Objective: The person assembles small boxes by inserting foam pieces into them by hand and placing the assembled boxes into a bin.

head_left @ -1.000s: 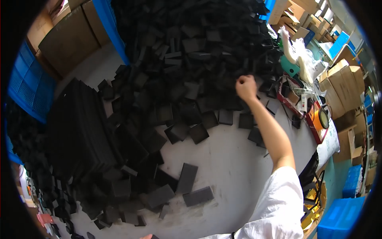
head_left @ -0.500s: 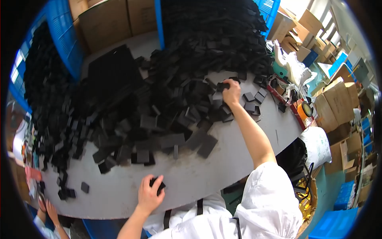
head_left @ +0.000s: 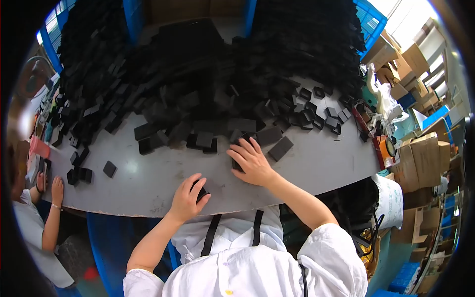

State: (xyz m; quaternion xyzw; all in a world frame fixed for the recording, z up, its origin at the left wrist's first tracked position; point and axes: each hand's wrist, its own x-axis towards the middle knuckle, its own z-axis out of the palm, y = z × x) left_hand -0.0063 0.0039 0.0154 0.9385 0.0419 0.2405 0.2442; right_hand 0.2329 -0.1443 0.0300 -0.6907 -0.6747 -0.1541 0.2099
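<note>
My left hand (head_left: 186,199) is near the table's front edge, its fingers closed round a small black box (head_left: 202,192). Further in and to the right, my right hand (head_left: 253,163) curls over another small black box (head_left: 237,166), which its fingers and palm partly cover. The fingertips of that hand touch the edge of a heap of black boxes (head_left: 203,138). A loose black box (head_left: 281,148) lies on the table just right of the hand. Some boxes at the right of the heap look like hollow open halves (head_left: 307,117).
The grey table (head_left: 148,183) has a curved front edge. Blue crates (head_left: 371,24) flank the heap at the back. A red tray of odds and ends (head_left: 383,148) stands at the right edge. At the left, another person's hand (head_left: 57,190) rests at the table.
My right hand has come back from the far right of the heap towards the front middle, nearer my left hand. My left hand still holds its box. The view has turned left.
</note>
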